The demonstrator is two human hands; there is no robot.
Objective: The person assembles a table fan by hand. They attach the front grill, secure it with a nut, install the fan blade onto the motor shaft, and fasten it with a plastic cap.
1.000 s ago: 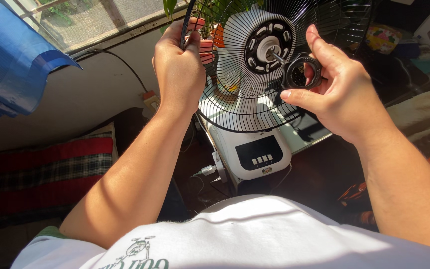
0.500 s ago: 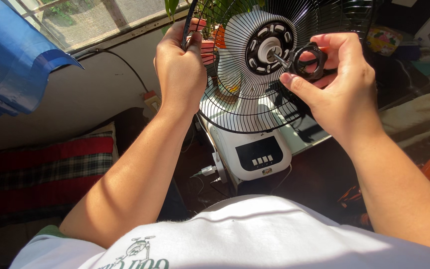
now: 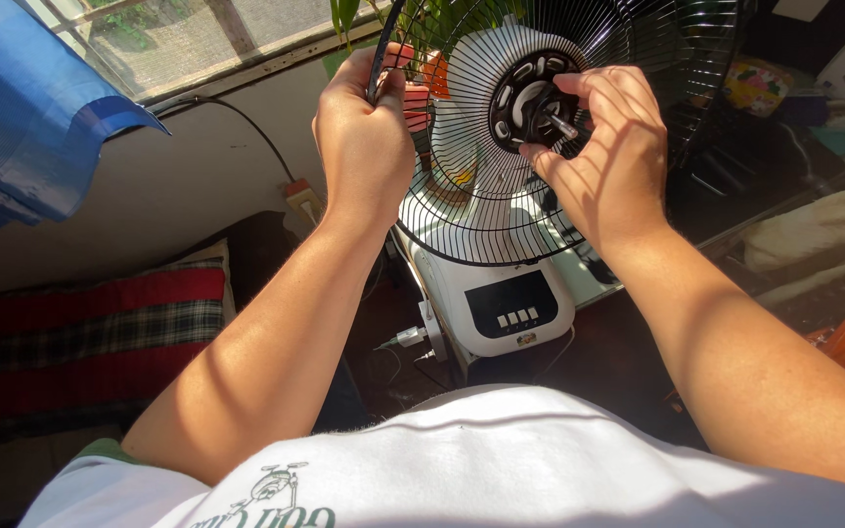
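A white fan with a black control panel (image 3: 512, 305) stands in front of me, its black wire rear grille (image 3: 481, 210) facing me. My left hand (image 3: 364, 137) grips the grille's black outer rim at the upper left. My right hand (image 3: 603, 156) is at the fan's hub, fingers closed around a black ring nut (image 3: 537, 106) that sits over the metal motor shaft (image 3: 561, 124). The ring is mostly hidden behind my fingers.
A window (image 3: 178, 39) and a blue curtain (image 3: 22, 117) are at the upper left. A wall socket with a black cable (image 3: 297, 196) sits below the sill. A red plaid cushion (image 3: 80, 332) lies at the left. Cluttered items (image 3: 794, 88) fill the right side.
My right hand has carried the black ring nut leftward from beside the shaft onto the hub, fingers now wrapped around it. The left hand keeps its hold on the rim.
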